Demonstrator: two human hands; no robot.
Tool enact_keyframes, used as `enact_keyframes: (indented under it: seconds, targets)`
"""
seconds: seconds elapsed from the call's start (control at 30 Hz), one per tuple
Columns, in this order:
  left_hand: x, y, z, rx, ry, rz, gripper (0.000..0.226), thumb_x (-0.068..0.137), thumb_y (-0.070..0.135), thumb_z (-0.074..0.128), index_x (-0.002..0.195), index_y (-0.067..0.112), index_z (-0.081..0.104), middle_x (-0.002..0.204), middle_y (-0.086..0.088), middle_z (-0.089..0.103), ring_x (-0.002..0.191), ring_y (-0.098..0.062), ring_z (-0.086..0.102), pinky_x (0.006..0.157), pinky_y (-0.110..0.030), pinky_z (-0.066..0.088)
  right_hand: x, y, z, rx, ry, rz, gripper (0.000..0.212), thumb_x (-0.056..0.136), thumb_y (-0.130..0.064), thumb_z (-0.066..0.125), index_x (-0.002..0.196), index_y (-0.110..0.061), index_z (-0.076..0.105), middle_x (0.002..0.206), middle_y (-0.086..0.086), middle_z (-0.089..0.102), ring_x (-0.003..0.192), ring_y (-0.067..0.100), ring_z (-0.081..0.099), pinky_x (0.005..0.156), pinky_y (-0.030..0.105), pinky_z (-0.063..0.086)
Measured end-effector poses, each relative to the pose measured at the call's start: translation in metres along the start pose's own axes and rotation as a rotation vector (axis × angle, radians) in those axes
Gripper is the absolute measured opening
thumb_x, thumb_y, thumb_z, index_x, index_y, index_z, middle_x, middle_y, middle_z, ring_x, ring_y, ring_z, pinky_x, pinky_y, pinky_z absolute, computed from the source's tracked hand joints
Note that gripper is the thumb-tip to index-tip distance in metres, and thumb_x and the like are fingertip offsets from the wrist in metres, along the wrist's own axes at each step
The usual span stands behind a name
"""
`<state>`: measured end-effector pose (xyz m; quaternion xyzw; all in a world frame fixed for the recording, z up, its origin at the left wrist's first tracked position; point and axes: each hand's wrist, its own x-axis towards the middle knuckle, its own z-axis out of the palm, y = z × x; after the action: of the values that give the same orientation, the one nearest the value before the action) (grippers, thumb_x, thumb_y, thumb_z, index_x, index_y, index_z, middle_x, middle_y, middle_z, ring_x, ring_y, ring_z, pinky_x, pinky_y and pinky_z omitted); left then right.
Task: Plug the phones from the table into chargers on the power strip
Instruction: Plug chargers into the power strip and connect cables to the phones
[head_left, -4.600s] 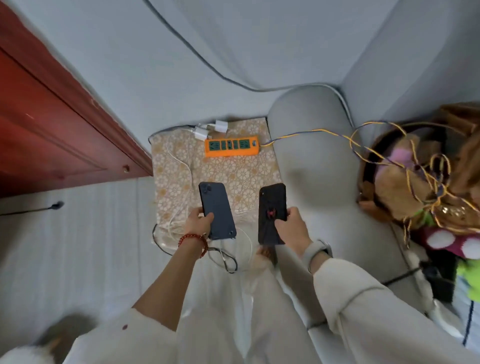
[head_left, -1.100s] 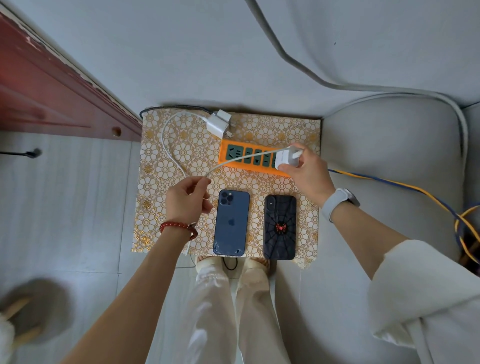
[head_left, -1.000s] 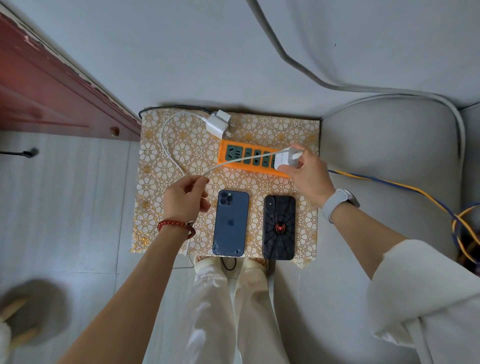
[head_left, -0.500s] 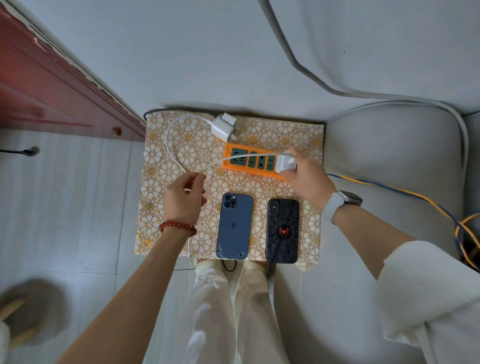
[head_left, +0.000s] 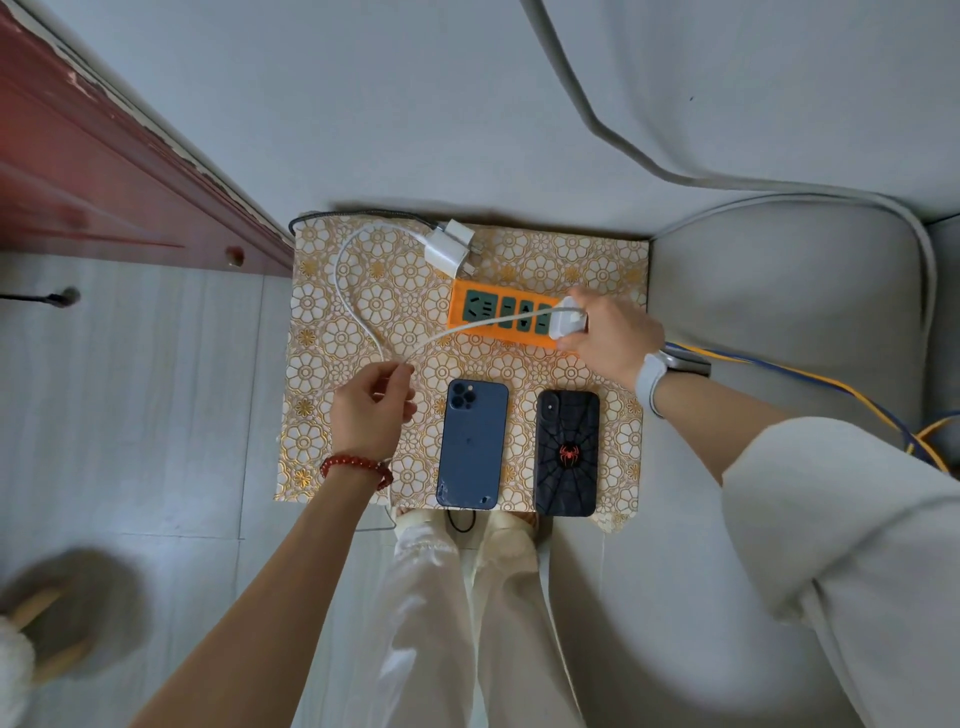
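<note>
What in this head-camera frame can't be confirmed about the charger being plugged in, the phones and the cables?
- Prongs of the white charger block: hidden by the right hand, so seating in the orange power strip is unclear.
- Screens of the blue phone and the black spider-web-case phone: both lie face down.
- End of the white cable: hidden inside the left hand.
- Grey object at lower left: blurred.
</note>
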<state>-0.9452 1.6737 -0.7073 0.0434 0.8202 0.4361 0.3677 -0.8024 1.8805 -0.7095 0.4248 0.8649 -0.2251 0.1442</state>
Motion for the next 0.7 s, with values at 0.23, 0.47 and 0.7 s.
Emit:
enact_keyframes:
  seconds: [0.23,0.47,0.7]
  targets:
    - [-0.008,-0.002,-0.014,0.055,-0.091,0.038,0.008,0.085,0.017,0.059,0.089,0.013,0.064,0.07,0.001,0.064,0.069,-0.015,0.062,0.069,-0.026,0.052,0.0,-0.003,0.001,0.005,-0.021,0.069,0.052,0.078,-0.032,0.067,0.125,-0.024,0.046,0.114,0.006,0.065,0.095,0.029,0.062,0.068,0.03,0.042]
    - [-0.024,-0.013,-0.028,0.115,-0.353,-0.112,0.006,0.086,0.01,0.055,0.084,0.009,0.061,0.08,-0.008,0.066,0.074,-0.022,0.066,0.069,-0.032,0.056,-0.078,-0.014,0.049,0.535,0.27,0.233,0.056,0.089,-0.012,0.05,0.139,-0.021,0.028,0.12,0.003,0.051,0.096,0.018,0.057,0.071,0.029,0.049]
    - [-0.032,0.037,-0.035,-0.456,-0.534,-0.35,0.01,0.089,0.007,0.05,0.084,0.005,0.058,0.059,0.0,0.07,0.062,-0.019,0.07,0.053,-0.028,0.058,-0.184,-0.108,0.084,0.985,-0.457,0.142,0.035,0.09,-0.005,0.044,0.122,-0.015,0.051,0.13,0.012,0.054,0.122,0.02,0.048,0.107,0.036,0.036]
